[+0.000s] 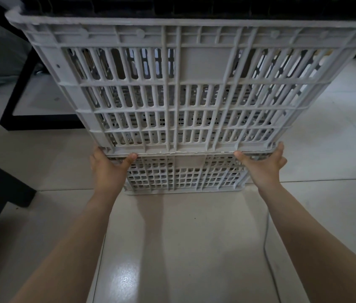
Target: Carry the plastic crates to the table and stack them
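A large grey slatted plastic crate [194,68] fills the upper half of the head view, sitting on a second grey crate [183,176] that rests on the tiled floor. My left hand [107,169] grips the bottom left corner of the upper crate, thumb on its lower edge and fingers hidden beneath. At the bottom right corner my right hand [264,166] holds the same way, with its fingers wrapped around the corner. A dark object sits on top of the upper crate at the frame's top edge; I cannot tell what it is.
A black table frame [17,99] stands on the floor behind and left of the crates. Dark furniture [0,182] juts in at the left edge. A thin grey cable [266,237] runs along the floor under my right forearm. Pale tiles stretch between me and the crates.
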Tool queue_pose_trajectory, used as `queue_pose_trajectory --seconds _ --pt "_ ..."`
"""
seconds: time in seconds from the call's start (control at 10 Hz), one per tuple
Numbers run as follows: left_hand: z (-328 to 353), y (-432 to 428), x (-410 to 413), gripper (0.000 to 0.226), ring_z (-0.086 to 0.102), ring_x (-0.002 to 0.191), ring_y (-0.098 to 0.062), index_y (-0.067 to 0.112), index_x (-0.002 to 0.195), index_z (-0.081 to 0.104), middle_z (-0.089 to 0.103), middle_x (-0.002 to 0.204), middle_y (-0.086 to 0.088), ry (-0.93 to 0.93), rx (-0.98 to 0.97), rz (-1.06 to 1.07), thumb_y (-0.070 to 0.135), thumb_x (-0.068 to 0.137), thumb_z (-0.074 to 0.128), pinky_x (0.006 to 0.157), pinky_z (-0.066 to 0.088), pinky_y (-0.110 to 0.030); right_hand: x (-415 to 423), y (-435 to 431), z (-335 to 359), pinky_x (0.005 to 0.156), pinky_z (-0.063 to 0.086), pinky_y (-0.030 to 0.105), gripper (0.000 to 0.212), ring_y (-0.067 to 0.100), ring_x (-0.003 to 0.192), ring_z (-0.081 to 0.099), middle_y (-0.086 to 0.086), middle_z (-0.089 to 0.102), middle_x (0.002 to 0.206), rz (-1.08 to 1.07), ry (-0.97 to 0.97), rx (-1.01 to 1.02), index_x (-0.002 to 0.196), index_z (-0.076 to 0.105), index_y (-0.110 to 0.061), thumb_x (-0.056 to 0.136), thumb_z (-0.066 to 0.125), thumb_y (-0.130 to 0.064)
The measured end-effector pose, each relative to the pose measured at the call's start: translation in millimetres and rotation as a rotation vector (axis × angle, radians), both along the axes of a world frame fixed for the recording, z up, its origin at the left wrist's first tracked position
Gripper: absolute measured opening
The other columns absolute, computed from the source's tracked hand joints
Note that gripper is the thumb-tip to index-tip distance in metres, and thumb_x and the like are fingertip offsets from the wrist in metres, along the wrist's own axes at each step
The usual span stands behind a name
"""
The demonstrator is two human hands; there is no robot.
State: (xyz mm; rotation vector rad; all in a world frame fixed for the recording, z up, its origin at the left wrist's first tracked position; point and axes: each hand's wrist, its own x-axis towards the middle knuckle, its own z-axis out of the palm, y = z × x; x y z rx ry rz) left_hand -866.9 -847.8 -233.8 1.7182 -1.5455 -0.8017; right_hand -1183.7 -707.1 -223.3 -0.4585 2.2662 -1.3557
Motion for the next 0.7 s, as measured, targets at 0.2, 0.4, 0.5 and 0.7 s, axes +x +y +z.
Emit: queue_pose_trajectory --seconds 0.2,0.4,0.5,0.7 --pt "-0.8 2.8 -7.3 0.101 0.039 0.136 -0.036 0.005 0.149 0.018 0.030 0.151 -0.018 -0.014 0.064 -0.009 0.044 0.077 0.076 0.111 0.037 -0.047 13.2 0.8 -4.4 0.114 0.023 0.050 0.120 0.029 0.150 0.007 0.008 -0.010 0.162 0.003 -0.068 -0.078 0.151 -0.014 -0.037 0.076 0.080 -0.032" --pt "11.2 40.0 -34.8 0.113 0.032 0.139 -0.043 0.000 0.153 -0.010 0.014 0.158 -0.025 -0.108 0.098 0.037 0.043 0.085 0.069 0.108 0.037 -0.047 26.9 -1.3 -12.6 0.118 0.023 0.045 0.112 0.025 0.149 0.015 0.006 0.007 0.161 -0.059 -0.021 -0.172 0.154 0.001 -0.034 0.076 0.081 -0.022" --pt "16.8 73.7 -68.9 0.116 0.007 0.150 -0.039 0.005 0.153 -0.016 -0.006 0.161 -0.023 -0.274 0.219 -0.190 0.046 0.085 0.067 0.119 0.025 -0.046 54.9 -4.9 -1.8 0.113 0.031 0.036 0.100 0.027 0.144 0.028 0.009 0.020 0.158 -0.024 -0.033 -0.175 0.154 0.015 -0.025 0.078 0.079 -0.016" --pt "96.4 107.1 -115.3 0.088 0.009 0.152 -0.023 0.020 0.158 0.006 0.005 0.165 -0.006 -0.296 0.244 -0.822 0.063 0.089 0.041 0.120 0.018 -0.033 108.3 29.4 71.4 0.115 0.033 0.041 0.063 0.010 0.139 0.034 -0.013 0.031 0.154 0.079 -0.065 -0.255 0.148 0.033 -0.030 0.095 0.054 -0.002"
